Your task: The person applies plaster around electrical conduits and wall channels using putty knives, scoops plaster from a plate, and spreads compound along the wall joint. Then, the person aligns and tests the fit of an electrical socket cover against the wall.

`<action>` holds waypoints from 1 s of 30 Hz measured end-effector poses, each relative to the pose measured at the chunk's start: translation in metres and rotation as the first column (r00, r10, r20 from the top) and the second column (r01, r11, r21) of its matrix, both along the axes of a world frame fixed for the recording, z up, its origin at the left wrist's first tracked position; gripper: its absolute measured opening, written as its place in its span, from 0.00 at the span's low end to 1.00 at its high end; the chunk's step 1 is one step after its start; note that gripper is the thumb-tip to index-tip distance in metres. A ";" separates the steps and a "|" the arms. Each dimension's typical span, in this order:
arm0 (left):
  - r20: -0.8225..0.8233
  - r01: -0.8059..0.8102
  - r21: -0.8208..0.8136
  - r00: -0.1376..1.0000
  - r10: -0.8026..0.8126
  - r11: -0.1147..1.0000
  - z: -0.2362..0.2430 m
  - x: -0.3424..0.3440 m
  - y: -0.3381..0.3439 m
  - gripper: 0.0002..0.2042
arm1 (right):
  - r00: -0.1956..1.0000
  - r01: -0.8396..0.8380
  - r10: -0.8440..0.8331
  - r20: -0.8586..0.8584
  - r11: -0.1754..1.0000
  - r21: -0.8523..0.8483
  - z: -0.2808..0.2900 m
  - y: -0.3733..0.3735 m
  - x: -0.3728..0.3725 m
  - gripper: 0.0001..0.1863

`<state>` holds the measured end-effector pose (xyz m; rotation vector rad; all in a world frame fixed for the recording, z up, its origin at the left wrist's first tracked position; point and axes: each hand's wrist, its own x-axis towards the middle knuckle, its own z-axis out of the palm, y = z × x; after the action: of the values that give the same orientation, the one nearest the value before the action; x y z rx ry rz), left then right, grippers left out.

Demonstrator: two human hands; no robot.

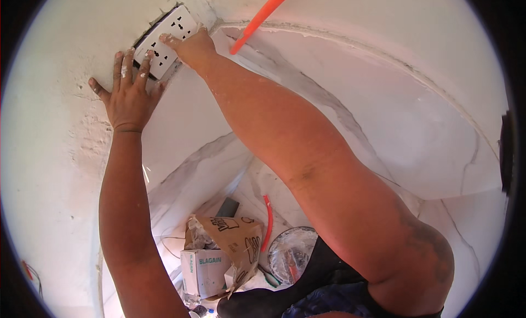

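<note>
White socket plate (163, 30) at a wall opening near the top of the view, with a dark gap along its upper-left edge. Left hand (129, 103): fingers splayed and released, tips at the plate's lower-left end and over the adjoining wall (60, 121). Right hand (196, 50): one digit on the plate's face, others bent near its right edge; grasping or merely pressing, impossible to tell. To the right, orange tube (260, 22). Below, white box (204, 274) and brown paper bag (246, 244).

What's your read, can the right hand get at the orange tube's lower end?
Probably yes: the orange tube ends just right of the right hand, nothing visibly between, though that hand is on the white socket plate.
</note>
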<state>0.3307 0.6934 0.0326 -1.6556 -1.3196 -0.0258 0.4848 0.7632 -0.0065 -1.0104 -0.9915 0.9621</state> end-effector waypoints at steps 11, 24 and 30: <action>-0.004 -0.001 0.039 1.000 0.002 0.999 -0.003 -0.002 0.006 0.29 | 0.983 -0.119 0.130 -0.132 0.989 0.090 -0.114 -0.132 -0.009 0.41; -0.090 -0.117 0.133 0.988 0.129 0.984 -0.008 0.007 0.006 0.30 | 0.902 -0.410 0.412 -0.126 0.732 -0.544 -0.321 -0.342 -0.030 0.23; -0.093 -0.144 0.155 0.983 0.159 0.977 -0.010 0.007 0.008 0.30 | 0.900 -0.396 0.425 -0.092 0.716 -0.575 -0.341 -0.347 -0.032 0.29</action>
<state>0.3382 0.7013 0.0223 -1.4093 -1.3279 0.0527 0.4528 0.4160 -0.3473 -1.3505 -1.0021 1.6992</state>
